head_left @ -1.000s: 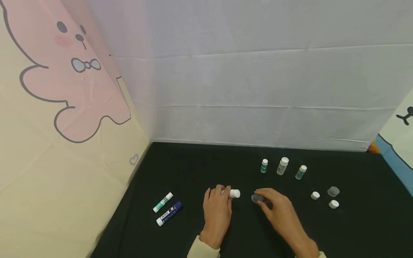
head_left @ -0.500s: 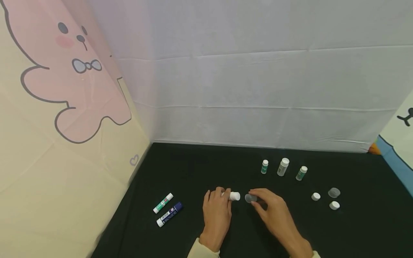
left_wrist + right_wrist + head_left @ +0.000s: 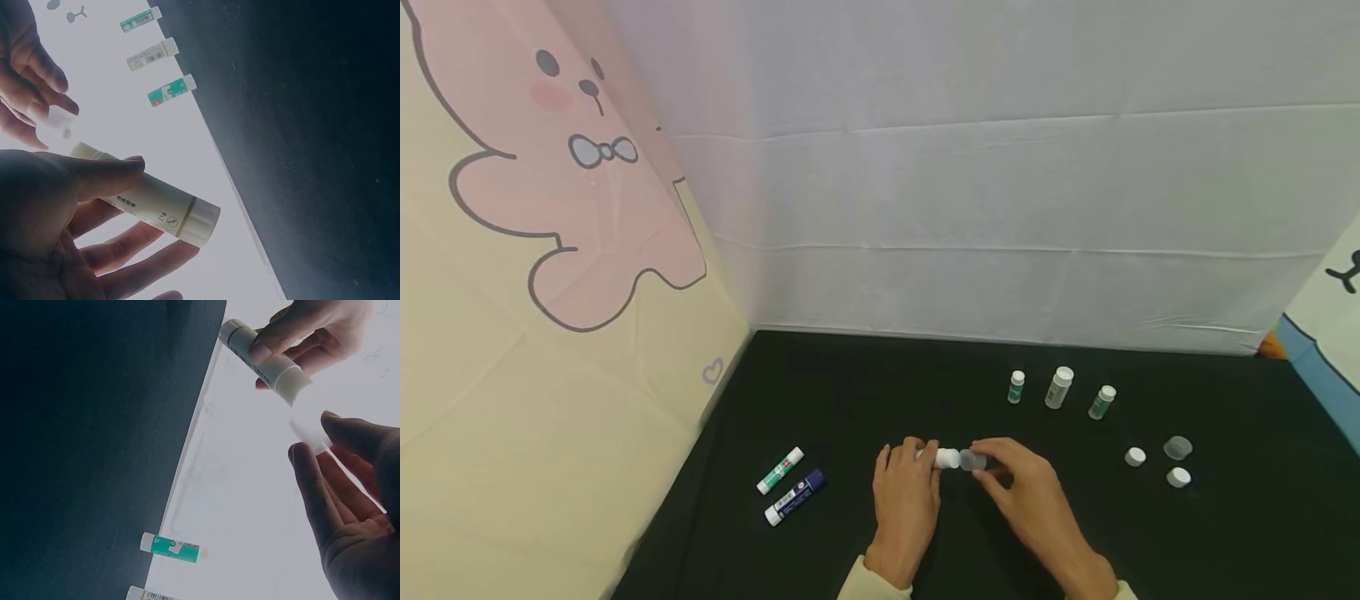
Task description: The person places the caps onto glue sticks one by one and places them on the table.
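The right hand (image 3: pixel 1028 490) pinches a clear cap (image 3: pixel 972 461), now brought up roughly in line with the glue stick (image 3: pixel 157 201) the left hand (image 3: pixel 905 498) grips.

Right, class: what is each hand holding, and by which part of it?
The left hand grips a white glue stick around its body; the right hand pinches a translucent cap by its sides.

Near each other, left hand (image 3: pixel 906 498) and right hand (image 3: pixel 1033 498) both grip.
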Tool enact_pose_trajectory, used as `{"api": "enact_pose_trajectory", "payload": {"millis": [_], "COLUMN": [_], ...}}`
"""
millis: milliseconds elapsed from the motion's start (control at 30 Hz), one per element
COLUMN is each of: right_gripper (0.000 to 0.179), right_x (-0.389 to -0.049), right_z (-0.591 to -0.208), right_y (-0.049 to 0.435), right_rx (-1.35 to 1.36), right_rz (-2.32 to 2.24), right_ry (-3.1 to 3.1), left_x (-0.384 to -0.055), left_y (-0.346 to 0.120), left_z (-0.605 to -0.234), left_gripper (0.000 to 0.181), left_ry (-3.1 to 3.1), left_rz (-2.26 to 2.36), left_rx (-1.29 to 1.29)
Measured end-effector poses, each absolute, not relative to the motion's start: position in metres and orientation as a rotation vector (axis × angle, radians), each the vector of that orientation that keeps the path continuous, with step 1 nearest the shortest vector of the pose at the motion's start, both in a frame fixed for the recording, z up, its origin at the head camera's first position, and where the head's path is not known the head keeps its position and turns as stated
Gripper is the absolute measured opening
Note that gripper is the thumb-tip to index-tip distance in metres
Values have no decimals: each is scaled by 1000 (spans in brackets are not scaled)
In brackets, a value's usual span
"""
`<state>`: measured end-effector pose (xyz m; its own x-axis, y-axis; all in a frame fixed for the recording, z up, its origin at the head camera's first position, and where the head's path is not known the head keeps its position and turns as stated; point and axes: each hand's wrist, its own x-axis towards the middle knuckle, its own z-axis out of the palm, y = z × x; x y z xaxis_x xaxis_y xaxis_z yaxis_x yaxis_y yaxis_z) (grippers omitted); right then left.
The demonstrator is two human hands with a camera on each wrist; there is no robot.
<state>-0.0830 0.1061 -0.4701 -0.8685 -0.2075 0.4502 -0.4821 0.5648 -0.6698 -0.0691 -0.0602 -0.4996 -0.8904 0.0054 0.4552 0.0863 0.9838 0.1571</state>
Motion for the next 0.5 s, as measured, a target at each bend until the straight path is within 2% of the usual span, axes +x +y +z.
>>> {"api": "enact_pose_trajectory", "payload": {"millis": [500], "right_gripper": [43], "right_x": [-81], "right_z": [-473], "right_y": [101], "right_rx": [576], "right_rz": [1220], "right_ry": [-2482], "left_x": [-66], "left_y": [-58], "left_z": [-497], "left_gripper": [34], "left_ry": [-2670], "left_rz": [-219], "left_rx": [-62]}}
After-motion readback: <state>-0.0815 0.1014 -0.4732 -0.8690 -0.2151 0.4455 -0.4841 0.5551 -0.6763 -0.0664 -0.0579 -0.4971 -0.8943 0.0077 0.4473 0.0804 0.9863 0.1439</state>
